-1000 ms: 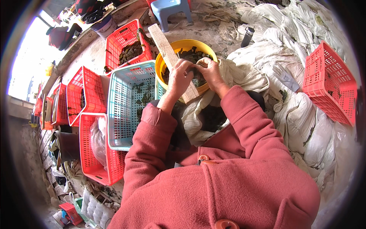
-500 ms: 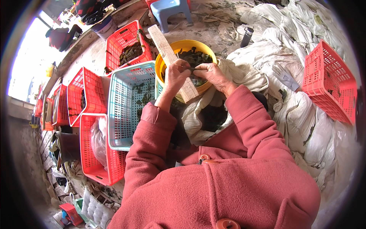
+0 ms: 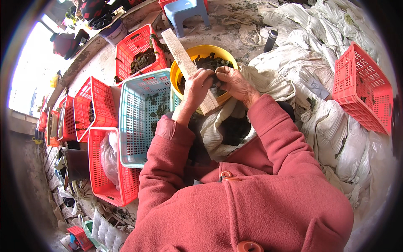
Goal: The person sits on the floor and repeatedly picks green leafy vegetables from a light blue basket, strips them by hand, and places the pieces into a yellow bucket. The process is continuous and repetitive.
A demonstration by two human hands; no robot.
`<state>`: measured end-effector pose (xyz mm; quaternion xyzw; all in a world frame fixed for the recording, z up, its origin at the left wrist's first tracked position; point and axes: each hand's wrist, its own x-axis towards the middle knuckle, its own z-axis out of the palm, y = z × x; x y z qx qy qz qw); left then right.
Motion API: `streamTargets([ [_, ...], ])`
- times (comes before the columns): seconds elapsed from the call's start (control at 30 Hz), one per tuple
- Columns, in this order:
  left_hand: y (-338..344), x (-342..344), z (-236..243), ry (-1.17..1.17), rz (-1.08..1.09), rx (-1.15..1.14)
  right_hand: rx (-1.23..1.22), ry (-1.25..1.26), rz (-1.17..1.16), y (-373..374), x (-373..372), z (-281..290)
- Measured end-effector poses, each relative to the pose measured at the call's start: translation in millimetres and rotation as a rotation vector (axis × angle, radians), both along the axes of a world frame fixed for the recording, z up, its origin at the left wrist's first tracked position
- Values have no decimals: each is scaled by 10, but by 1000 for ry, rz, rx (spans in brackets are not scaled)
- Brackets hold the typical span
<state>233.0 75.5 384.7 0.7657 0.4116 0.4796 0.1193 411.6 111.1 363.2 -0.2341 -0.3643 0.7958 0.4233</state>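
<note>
My left hand (image 3: pixel 196 89) and my right hand (image 3: pixel 238 85) meet over a yellow bucket (image 3: pixel 202 51), fingertips closed. Between them is a small dark piece (image 3: pixel 215 78), its kind too small to make out and partly covered by fingers. A pale wooden plank (image 3: pixel 179 51) lies slantwise across the bucket, under my left hand. Dark, leaf-like pieces (image 3: pixel 210 63) fill part of the bucket. To the left stands a light blue basket (image 3: pixel 128 130) with scattered dark bits inside. White cloth (image 3: pixel 213 138) lies below my hands around a dark hollow.
Several red baskets stand at left, one with a dark heap (image 3: pixel 143 60) and one with a clear plastic bag (image 3: pixel 110 159). At right are white sheeting (image 3: pixel 289 63), a glove (image 3: pixel 314 84) and a red basket (image 3: pixel 357 90). A blue stool (image 3: pixel 184 12) and black bottle (image 3: pixel 270 40) stand farther off.
My left hand's fingers have turned and shifted slightly right, and my right fingers curl more. The dark piece between them shows larger. The view has shifted a little.
</note>
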Motion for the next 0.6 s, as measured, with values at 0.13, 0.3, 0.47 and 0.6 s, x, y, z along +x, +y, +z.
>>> streamTargets([
  [0.13,-12,-30,-16,9,79,49,53,-82,15,-1,13,11],
  [0.3,31,-196,-32,-164,338,-126,261,-399,55,28,135,94],
  [0.47,78,-292,-45,-342,427,-309,287,-462,21,10,121,149],
  [0.6,47,-124,-66,-75,94,-40,339,-450,6,15,39,165],
])
